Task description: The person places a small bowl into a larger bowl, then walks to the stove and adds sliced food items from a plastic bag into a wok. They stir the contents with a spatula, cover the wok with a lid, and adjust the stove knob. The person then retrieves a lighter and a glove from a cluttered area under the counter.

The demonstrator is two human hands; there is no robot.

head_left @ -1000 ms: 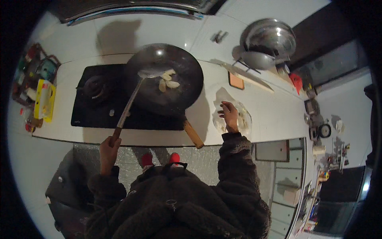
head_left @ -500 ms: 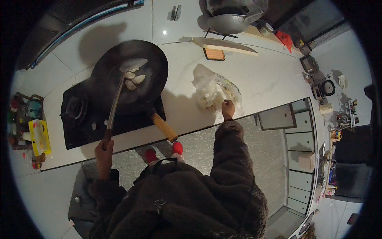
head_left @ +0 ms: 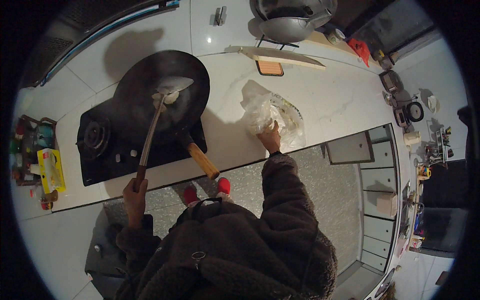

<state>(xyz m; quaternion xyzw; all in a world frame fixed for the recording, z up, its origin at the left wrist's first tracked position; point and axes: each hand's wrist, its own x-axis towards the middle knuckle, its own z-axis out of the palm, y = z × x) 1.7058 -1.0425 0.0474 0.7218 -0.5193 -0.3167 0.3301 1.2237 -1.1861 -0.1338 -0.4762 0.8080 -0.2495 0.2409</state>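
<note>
My left hand point(head_left: 135, 194) is closed around the handle of a long metal wok spatula point(head_left: 152, 131). The spatula's blade rests inside a black wok point(head_left: 190, 112), beside several pale pieces of food point(head_left: 171, 98). The wok sits on a black gas hob point(head_left: 112, 162), its wooden handle pointing toward me. On the counter to the right, my right hand point(head_left: 270, 138) is at the near side of a crumpled clear plastic bag point(head_left: 257, 114). Its thumb and fingers are apart against the bag. Pale contents show through the plastic, too unclear to name.
A cutting board point(head_left: 285, 57) leans at the back of the white counter point(head_left: 330, 110), near a metal pan point(head_left: 287, 29). At the left stand a yellow package point(head_left: 51, 170) and a rack of bottles point(head_left: 30, 145). A cabinet door point(head_left: 351, 148) juts out at the right.
My right hand has shifted left along the bag, and its fingers have spread. The spatula's blade has moved a little right and down in the wok, over the food pieces.
</note>
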